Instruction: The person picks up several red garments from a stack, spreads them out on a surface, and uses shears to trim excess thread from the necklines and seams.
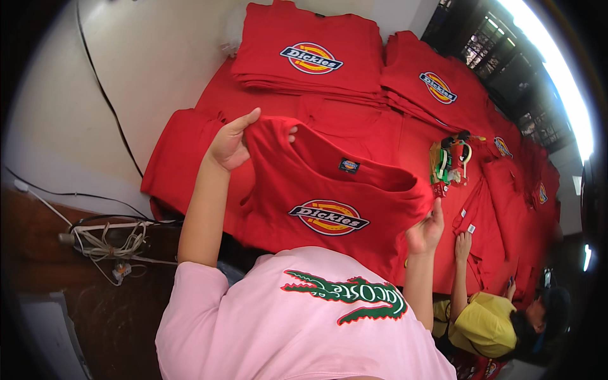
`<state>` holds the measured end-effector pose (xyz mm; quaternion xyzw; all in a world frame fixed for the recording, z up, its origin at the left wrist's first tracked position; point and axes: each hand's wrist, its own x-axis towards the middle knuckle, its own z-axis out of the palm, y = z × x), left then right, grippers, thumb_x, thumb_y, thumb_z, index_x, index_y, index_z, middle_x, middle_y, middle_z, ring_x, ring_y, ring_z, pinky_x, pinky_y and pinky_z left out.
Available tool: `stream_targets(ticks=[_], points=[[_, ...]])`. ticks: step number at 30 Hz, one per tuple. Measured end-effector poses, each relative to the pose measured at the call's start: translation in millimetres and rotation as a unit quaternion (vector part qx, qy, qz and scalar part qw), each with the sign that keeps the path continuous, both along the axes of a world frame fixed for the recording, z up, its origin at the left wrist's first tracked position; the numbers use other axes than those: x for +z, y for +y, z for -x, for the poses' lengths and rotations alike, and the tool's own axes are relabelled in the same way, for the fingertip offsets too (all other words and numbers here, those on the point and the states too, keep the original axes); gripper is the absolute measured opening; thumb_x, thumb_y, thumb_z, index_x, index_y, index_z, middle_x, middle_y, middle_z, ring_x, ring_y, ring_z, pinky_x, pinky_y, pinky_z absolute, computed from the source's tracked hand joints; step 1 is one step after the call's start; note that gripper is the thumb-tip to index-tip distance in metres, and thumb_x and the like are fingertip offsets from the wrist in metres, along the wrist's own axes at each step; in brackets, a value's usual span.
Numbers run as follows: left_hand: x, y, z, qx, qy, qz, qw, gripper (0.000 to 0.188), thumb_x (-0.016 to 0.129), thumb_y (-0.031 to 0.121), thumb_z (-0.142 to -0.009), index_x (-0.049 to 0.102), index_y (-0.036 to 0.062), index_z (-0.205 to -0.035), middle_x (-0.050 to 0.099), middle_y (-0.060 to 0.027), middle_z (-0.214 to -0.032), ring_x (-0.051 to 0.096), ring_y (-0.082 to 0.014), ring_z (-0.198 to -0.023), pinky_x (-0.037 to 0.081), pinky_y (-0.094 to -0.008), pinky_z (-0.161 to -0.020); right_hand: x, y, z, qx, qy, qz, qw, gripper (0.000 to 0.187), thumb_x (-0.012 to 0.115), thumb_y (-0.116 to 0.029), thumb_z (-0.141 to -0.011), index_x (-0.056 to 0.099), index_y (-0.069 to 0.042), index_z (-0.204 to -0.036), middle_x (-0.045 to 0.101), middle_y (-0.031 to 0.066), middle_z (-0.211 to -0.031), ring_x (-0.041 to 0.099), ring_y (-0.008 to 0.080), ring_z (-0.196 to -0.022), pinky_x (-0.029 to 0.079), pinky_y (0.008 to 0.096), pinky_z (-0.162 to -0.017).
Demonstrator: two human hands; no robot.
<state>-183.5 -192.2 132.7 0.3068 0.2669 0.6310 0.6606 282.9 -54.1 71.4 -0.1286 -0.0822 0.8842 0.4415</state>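
A red shirt (272, 190) with an oval yellow, white and dark chest print hangs between my two hands, in front of my body. My left hand (231, 144) grips its left shoulder, thumb pointing up and fingertips showing behind the cloth. At the opposite shoulder, my right hand (425, 232) closes on the fabric. The neckline sags open between them, with a small dark label inside the back collar. Beneath and beyond it, more red cloth (266, 98) covers the table.
Folded red shirts lie in a stack (348, 38) at the far side, beside a second stack (430, 63). Green and white tape dispensers (448, 161) sit right of centre. At right, a co-worker in yellow (484, 323) handles red cloth. Tangled cables (114, 244) hang at left.
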Motion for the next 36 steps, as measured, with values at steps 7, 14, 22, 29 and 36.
stream_targets(ticks=[7,14,22,29,36], points=[[8.7,11.1,-7.4,0.000,-0.020,-0.026,0.999,0.070,0.039,0.045,-0.113,0.054,-0.0176,-0.139,0.064,-0.0299,-0.138,0.064,-0.0402,-0.128,0.046,-0.0464,-0.116,37.2,-52.6,39.0,0.267,0.003,-0.165,0.950,0.066,0.053,-0.035,-0.106,0.043,0.014,-0.149,0.044,0.0340,-0.156,0.049,0.0409,-0.144,0.037,0.0497,-0.124],[40.4,22.9,-19.6,-0.043,-0.073,-0.103,0.991,0.111,0.024,0.078,-0.102,0.040,-0.0219,-0.147,0.042,-0.0395,-0.154,0.042,-0.0479,-0.147,0.029,-0.0517,-0.126,127.6,45.7,2.6,0.157,-0.054,-0.214,0.963,0.093,0.038,-0.058,-0.109,0.021,0.021,-0.155,0.029,0.0427,-0.160,0.033,0.0500,-0.152,0.024,0.0538,-0.128],[39.2,22.9,-39.6,0.034,-0.135,-0.066,0.988,0.120,0.029,0.083,-0.098,0.022,-0.0219,-0.154,0.017,-0.0387,-0.166,0.017,-0.0477,-0.158,0.013,-0.0520,-0.131,113.3,53.0,25.6,0.111,-0.052,-0.200,0.972,0.100,0.037,-0.066,-0.106,0.028,0.023,-0.152,0.034,0.0435,-0.157,0.035,0.0516,-0.150,0.026,0.0530,-0.127],[-71.1,2.7,-134.5,0.241,0.125,-0.037,0.962,0.097,0.043,0.078,-0.098,0.047,-0.0110,-0.138,0.051,-0.0215,-0.128,0.050,-0.0280,-0.123,0.038,-0.0401,-0.111,56.3,-24.1,108.1,-0.077,-0.264,-0.252,0.928,0.076,0.041,-0.064,-0.106,0.057,0.004,-0.137,0.057,0.0187,-0.147,0.048,0.0269,-0.144,0.028,0.0427,-0.127],[-60.0,1.7,-212.5,0.114,0.393,-0.155,0.899,0.124,0.039,0.090,-0.090,0.030,-0.0197,-0.149,0.044,-0.0331,-0.144,0.044,-0.0402,-0.136,0.035,-0.0441,-0.114,22.0,-87.9,119.0,0.096,-0.287,-0.436,0.847,0.126,0.036,-0.092,-0.090,0.019,0.010,-0.161,0.035,0.0236,-0.161,0.037,0.0322,-0.150,0.033,0.0419,-0.120]])
